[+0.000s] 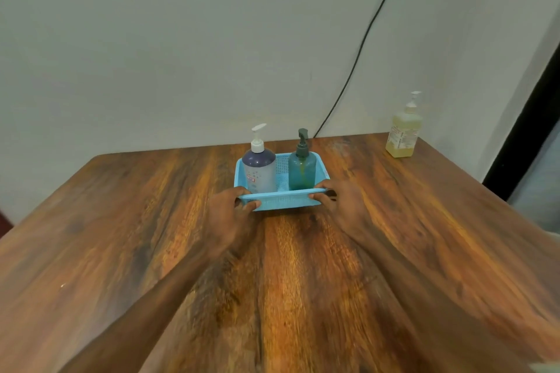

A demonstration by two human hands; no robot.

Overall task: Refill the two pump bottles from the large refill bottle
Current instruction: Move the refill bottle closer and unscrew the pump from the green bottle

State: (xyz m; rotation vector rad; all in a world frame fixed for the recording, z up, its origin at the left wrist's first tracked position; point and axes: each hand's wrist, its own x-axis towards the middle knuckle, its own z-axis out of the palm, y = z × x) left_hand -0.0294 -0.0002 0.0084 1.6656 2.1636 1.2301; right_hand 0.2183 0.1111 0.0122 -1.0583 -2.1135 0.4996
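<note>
Left hand [231, 206] and right hand [336, 198] pinch the near rim of the basket [283, 201], purple bottle [259, 174] and green bottle [302, 174] inside, yellow bottle [403, 134] far to its right.

Soft, even, dimmish light; faint sheen on the glossy brown wood-grain worktop [303, 281]. Forearms smear with motion blur near the lower edge; wide-angle bending curves the edges.
</note>
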